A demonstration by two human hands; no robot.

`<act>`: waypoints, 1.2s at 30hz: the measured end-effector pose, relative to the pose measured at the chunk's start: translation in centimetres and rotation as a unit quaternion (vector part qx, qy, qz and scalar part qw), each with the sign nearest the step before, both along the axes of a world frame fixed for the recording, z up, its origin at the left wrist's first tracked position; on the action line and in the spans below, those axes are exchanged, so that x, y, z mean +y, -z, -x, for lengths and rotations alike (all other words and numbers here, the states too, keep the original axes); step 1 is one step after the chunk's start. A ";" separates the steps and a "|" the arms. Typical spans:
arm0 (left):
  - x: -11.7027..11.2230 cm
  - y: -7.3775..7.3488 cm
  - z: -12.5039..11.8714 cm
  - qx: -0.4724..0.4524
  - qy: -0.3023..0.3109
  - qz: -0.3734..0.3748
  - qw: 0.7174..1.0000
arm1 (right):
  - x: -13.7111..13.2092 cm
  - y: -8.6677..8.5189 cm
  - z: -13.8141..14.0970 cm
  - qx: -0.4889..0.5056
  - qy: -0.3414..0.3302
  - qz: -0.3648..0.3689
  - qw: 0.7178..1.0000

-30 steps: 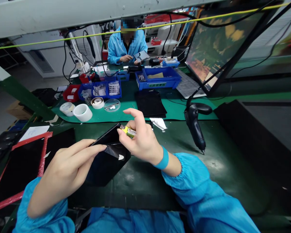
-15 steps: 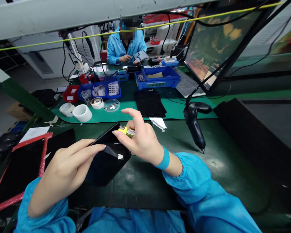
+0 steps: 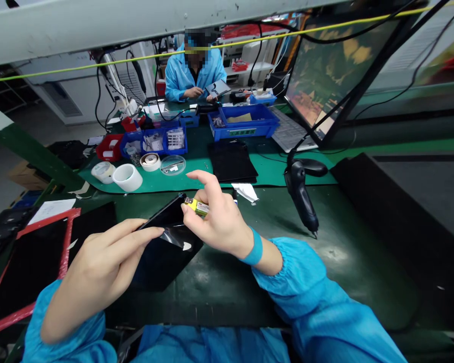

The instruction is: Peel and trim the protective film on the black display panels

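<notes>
Dark panel (image 3: 161,269) in left hand (image 3: 106,259), yellow piece (image 3: 196,206) in right hand (image 3: 223,217)

The panel is tilted above the worktop (image 3: 280,222), in front of the person. The left hand has it by the near side, fingers almost straight and close together, one fingertip on clear film (image 3: 173,236) that carries a white tab (image 3: 187,246). The right hand pinches the yellow piece, thumb against it and index finger raised in a curve. Its metal end is at the panel's upper corner; whether they touch is hard to tell, and the piece looks like a lighter. To the right, a black pistol-shaped tool (image 3: 302,199) points down. Beyond the hands, a white roll (image 3: 130,184) rests on a green mat (image 3: 272,176).
</notes>
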State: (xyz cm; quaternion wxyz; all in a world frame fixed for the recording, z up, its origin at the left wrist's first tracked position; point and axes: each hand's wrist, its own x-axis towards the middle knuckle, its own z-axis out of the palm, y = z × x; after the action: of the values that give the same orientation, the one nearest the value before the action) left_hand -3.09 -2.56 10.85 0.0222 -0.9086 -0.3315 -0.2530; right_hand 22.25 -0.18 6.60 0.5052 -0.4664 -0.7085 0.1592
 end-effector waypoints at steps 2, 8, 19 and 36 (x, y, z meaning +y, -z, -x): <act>0.0 0.0 0.0 -0.001 -0.002 -0.003 1.000 | 0.1 0.0 0.0 -0.001 0.005 0.005 1.000; 0.0 0.1 0.0 -0.003 -0.002 -0.003 1.000 | -0.3 0.0 0.2 -0.002 -0.008 0.000 1.000; 0.1 -0.1 -0.1 0.005 -0.001 -0.006 1.000 | 0.6 -0.1 -0.8 0.003 -0.008 0.017 1.000; 0.1 0.0 0.1 -0.007 -0.004 0.003 1.000 | 0.5 -0.6 -1.4 -0.029 -0.009 0.026 0.999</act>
State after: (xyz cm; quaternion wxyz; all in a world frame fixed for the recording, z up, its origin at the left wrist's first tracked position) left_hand -3.18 -2.43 10.87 0.0179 -0.9054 -0.3362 -0.2586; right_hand 23.60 0.29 7.21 0.4705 -0.4778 -0.7224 0.1686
